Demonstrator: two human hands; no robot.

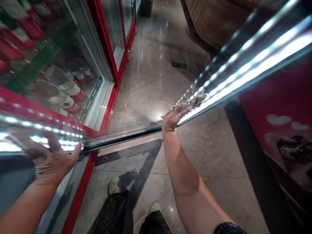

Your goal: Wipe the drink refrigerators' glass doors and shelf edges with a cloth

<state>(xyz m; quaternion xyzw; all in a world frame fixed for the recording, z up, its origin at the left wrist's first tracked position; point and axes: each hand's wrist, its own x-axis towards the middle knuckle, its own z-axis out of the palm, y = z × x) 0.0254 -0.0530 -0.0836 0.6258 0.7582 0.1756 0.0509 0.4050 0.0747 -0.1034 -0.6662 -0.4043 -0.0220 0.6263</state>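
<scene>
A glass cooler door with a dark frame stands swung out across the walkway, rows of bright white lights shining along it. My right hand presses a crumpled beige cloth against the door, beside the lights. To the left, my left hand is spread at the lit edge near the red cooler frame, its fingers apart and partly blurred by glare. Whether its palm touches the surface I cannot tell. Behind glass at the upper left, bottles with red and white labels lie within the cooler.
The red cooler frame runs away along the left. A brown wooden piece stands at the upper right, and a red panel with printed hearts at the right. My green clogs are on the shiny tiled floor.
</scene>
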